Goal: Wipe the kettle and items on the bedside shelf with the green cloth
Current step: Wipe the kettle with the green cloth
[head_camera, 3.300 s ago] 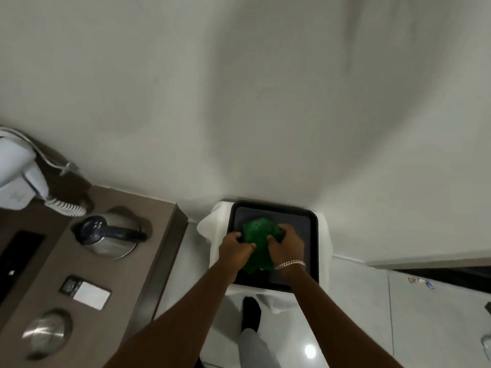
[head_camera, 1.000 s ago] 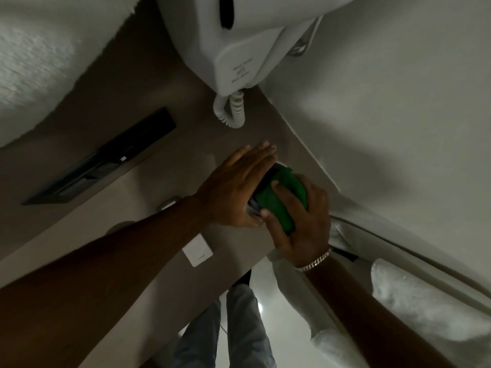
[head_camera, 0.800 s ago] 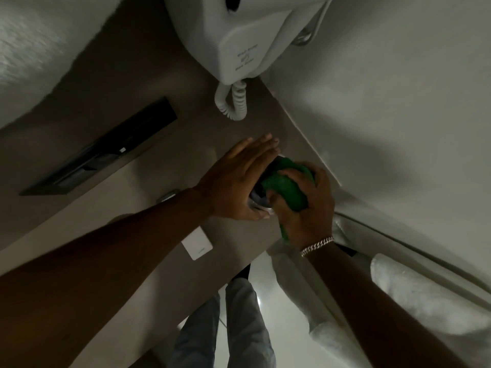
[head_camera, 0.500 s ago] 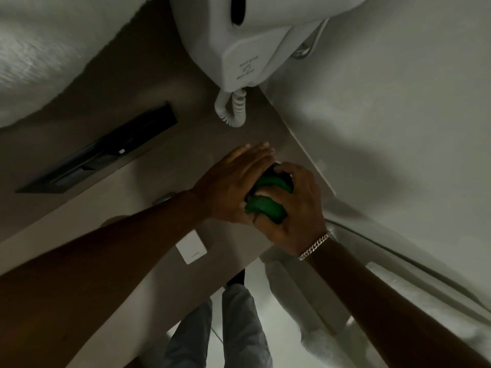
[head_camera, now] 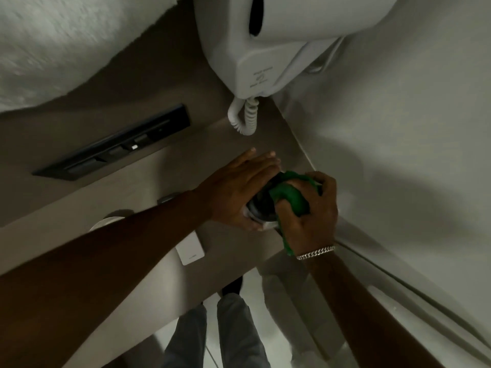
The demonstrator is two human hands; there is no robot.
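Observation:
The steel kettle (head_camera: 261,211) stands near the right end of the brown bedside shelf (head_camera: 148,192), mostly hidden under both hands. My left hand (head_camera: 236,191) lies flat against its left side, fingers stretched forward. My right hand (head_camera: 309,216) presses the bunched green cloth (head_camera: 289,196) onto the kettle's top and right side. A strip of the cloth hangs below my right palm by the bracelet.
A white wall-mounted hair dryer (head_camera: 265,46) with a coiled cord (head_camera: 245,119) hangs just above the shelf. A black switch panel (head_camera: 114,150), a white card (head_camera: 190,248) and a round metal lid (head_camera: 106,224) are to the left. My legs (head_camera: 212,330) and the pale floor are below.
Since 3.3 s ago both hands left the black tray and came to the kettle. Over the last second my right hand has rubbed the cloth back and forth across the kettle's top; my left hand stayed.

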